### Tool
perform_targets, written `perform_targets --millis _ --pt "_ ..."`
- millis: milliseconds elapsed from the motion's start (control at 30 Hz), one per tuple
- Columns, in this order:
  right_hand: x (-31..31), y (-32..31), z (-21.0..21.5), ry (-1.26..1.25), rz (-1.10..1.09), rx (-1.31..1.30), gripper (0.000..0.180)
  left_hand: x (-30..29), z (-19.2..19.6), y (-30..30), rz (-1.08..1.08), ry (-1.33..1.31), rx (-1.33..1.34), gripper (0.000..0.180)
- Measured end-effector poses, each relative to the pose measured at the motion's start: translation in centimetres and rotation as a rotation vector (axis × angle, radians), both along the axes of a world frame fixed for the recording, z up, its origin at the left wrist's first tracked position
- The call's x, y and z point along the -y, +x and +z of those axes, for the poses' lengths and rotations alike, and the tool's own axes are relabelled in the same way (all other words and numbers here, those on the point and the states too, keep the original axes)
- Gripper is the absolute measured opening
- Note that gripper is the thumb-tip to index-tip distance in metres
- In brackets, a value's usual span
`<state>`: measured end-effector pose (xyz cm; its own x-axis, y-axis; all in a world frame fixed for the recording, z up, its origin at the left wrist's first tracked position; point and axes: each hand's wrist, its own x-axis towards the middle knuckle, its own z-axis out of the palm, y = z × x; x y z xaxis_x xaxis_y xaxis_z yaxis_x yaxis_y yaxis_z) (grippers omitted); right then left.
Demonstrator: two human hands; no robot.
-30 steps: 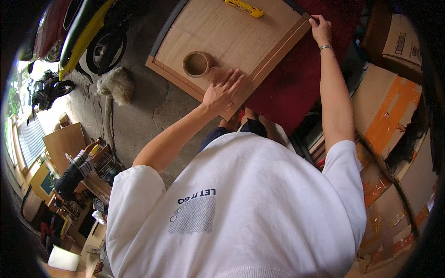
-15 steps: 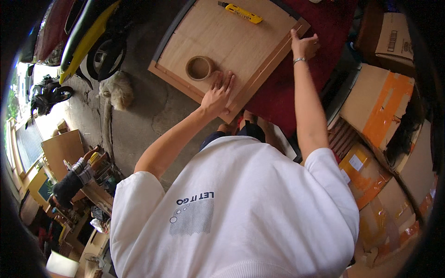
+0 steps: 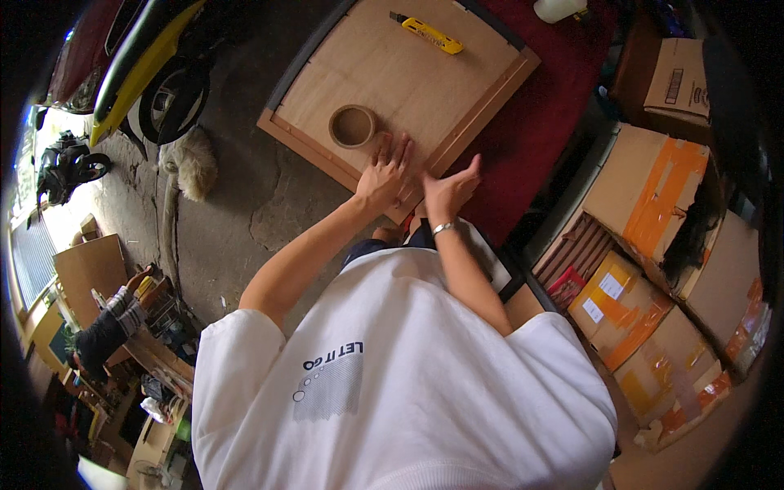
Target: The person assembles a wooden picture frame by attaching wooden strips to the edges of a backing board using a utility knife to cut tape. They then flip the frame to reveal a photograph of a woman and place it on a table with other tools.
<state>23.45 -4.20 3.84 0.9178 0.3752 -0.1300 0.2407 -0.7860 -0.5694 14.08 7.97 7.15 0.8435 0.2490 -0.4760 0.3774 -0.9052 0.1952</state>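
A light plywood panel (image 3: 408, 90) with brown wooden edge strips (image 3: 482, 117) lies slantwise before the person, its nearest corner pointing toward their body. The left hand (image 3: 382, 181) rests near that corner, palm down, its fingers extended and slightly parted in a loose, wide pose. The right hand (image 3: 451, 194), a silver band (image 3: 443, 228) around its wrist, is just beside the left, its digits spread wide at the panel's edge; I cannot tell whether it touches the wood. A roll of brown tape (image 3: 370, 131) sits on the panel just beyond the left fingertips, and a yellow utility knife (image 3: 433, 35) lies farther up. Dark red material (image 3: 531, 122) spreads along the panel's right side, with taped cardboard boxes (image 3: 616, 184) farther right.
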Motion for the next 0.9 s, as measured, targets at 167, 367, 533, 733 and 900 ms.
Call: perform_targets --millis 167,367,533,733,900 --pt "-4.8 14.6 -0.9 -0.049 -0.159 -0.001 0.126 -0.4 0.0 0.5 0.007 -0.05 -0.014 0.138" --pt "-8.8 28.8 -3.0 -0.068 -0.264 0.038 0.121 0.3 -0.3 1.0 0.026 0.037 -0.026 0.112" --pt "-10.6 31.7 -1.9 -0.122 -0.178 -0.064 0.111 1.1 -0.5 0.8 0.093 0.102 0.002 0.086" --pt "-9.6 32.7 -2.8 -0.145 0.168 0.239 0.091 1.5 1.5 -2.4 0.769 -0.425 0.155 0.094" --pt "-13.5 31.7 -2.0 -0.267 0.527 0.271 0.08 6.1 -5.0 -6.8 1.983 -0.508 0.735 0.057"
